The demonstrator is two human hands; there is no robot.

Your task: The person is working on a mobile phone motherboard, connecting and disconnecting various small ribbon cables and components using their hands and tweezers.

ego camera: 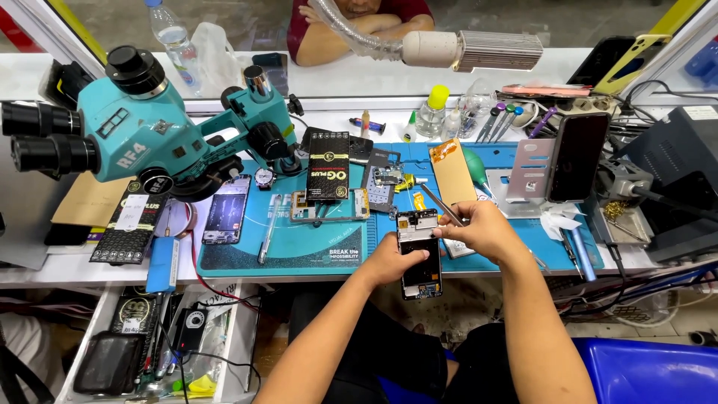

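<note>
My left hand (390,259) grips an opened phone (419,254) by its left edge, just past the bench's front edge. The phone's back is off and its dark insides and small circuit board at the top show. My right hand (479,228) holds metal tweezers (443,204) whose tips point up and left, above the phone's upper right corner. A copper-coloured phone back panel (452,170) lies on the blue work mat (247,251) just behind my right hand.
A teal microscope (142,120) stands at the left. On the mat lie a black box (328,164), a phone frame (330,206) and another phone (226,209). A phone on a stand (576,155) and tools sit right. A person's folded arms (351,30) rest behind the counter.
</note>
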